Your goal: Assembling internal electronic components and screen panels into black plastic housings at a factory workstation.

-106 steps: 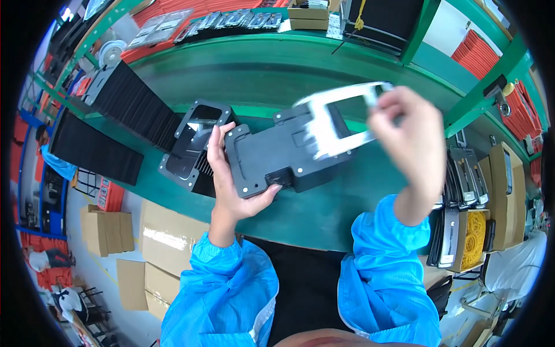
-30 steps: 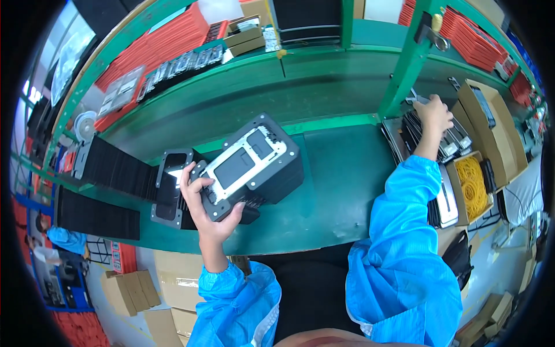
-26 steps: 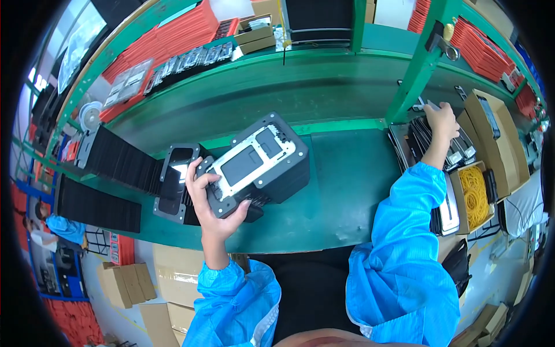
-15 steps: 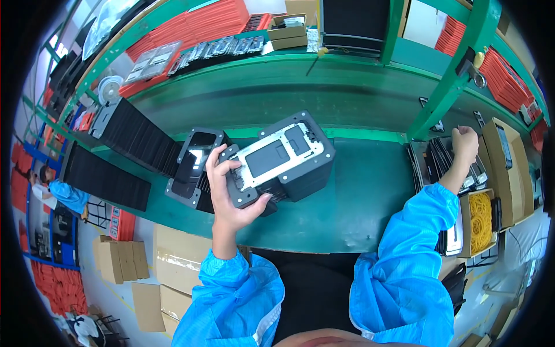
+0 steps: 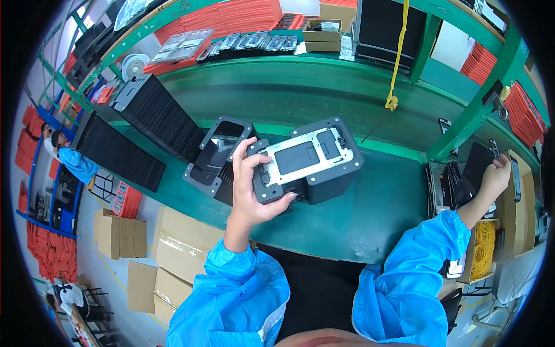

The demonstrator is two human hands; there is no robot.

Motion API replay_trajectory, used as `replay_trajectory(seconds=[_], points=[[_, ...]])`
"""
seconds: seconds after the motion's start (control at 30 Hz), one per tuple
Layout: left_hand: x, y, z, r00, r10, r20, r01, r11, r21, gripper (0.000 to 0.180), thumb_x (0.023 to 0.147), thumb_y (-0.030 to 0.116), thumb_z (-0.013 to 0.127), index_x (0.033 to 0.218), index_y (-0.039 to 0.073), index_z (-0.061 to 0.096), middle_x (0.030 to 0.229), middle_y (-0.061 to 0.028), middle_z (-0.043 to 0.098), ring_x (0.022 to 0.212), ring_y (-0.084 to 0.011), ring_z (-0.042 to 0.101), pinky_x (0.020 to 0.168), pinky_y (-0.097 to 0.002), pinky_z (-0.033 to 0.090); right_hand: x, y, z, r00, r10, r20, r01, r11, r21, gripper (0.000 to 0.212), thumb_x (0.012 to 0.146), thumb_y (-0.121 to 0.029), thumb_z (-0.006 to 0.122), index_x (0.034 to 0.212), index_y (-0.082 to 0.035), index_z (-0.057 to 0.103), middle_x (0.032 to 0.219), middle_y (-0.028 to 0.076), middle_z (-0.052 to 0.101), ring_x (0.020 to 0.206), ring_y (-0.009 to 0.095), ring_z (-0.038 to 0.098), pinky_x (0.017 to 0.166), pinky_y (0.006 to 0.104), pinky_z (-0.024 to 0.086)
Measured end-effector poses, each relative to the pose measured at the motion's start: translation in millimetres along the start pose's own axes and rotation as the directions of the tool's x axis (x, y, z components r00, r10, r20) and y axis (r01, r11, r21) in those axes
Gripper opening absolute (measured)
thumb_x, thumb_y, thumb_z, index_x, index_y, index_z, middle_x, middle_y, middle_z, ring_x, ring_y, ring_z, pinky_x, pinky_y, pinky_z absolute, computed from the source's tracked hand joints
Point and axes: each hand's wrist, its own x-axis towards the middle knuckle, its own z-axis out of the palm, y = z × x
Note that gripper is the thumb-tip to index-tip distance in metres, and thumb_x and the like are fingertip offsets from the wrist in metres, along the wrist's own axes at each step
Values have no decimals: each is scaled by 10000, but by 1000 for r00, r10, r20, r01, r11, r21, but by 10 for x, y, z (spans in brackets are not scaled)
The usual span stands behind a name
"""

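My left hand (image 5: 248,188) is closed round the near end of a black slotted block (image 5: 270,192) with metal studs at its corners. A silver-white phone frame (image 5: 296,161) lies face up on it and on the taller black stack (image 5: 332,186) beside it. Over at the right, my right hand (image 5: 494,178) pinches a thin dark panel (image 5: 477,165) by its edge, held tilted above a container of upright dark panels (image 5: 448,185). A glossy black phone screen (image 5: 224,144) rests in another black studded holder (image 5: 193,173), just left of my left hand.
Tall stacks of black trays (image 5: 156,115) stand on the green bench (image 5: 370,214) at the left. Cardboard boxes (image 5: 523,225) and a coil of yellow cord (image 5: 484,248) sit at the right edge. A yellow strap (image 5: 399,52) hangs at the back; a green post (image 5: 474,101) rises at right.
My right hand has lifted a dark panel from the container and moved slightly outward. My left hand keeps its grip on the black block. The view has shifted, and the yellow strap now hangs in sight.
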Motion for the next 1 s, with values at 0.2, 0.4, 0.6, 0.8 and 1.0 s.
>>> replay_trajectory(seconds=[0.2,0.4,0.6,0.8,1.0], points=[[-19,-5,-11,1000,16,9,-16,1000,7,753,638,419,889,1226,78,565,1466,-303,440,1393,-454,451,1113,-541,389,-69,-193,-42,947,-203,248,165,972,167,327,897,-89,630,1210,-52,719,1030,151,767,991,266,743,900,398,560],[45,24,12,999,-35,29,34,998,59,706,649,318,870,1235,78,559,1491,-255,454,1391,-446,448,1135,-506,375,-485,-1144,-210,806,-423,414,263,882,390,274,957,-134,636,1189,-26,735,1047,156,768,954,221,720,857,359,557],[7,-56,70,1000,19,2,-18,999,-43,723,693,292,832,1320,101,526,1538,-246,416,1402,-417,448,1160,-517,345,-478,-1199,-323,632,-350,691,157,931,328,272,947,-225,700,1119,-18,736,948,115,754,872,218,727,778,349,575],[-34,-42,170,1000,9,27,-7,998,-58,748,693,278,831,1349,112,512,1542,-244,408,1402,-411,449,1168,-521,334,-583,-1313,-314,347,247,905,39,960,-277,495,810,-330,872,1126,25,736,1004,133,774,914,281,756,801,385,607],[-31,-10,53,1000,-5,-9,4,1000,-21,749,682,302,847,1327,102,523,1538,-248,411,1399,-418,450,1168,-522,333,-789,-1277,330,423,125,898,352,890,-290,555,677,-339,958,1086,-6,787,1144,197,767,987,365,757,853,454,609]])
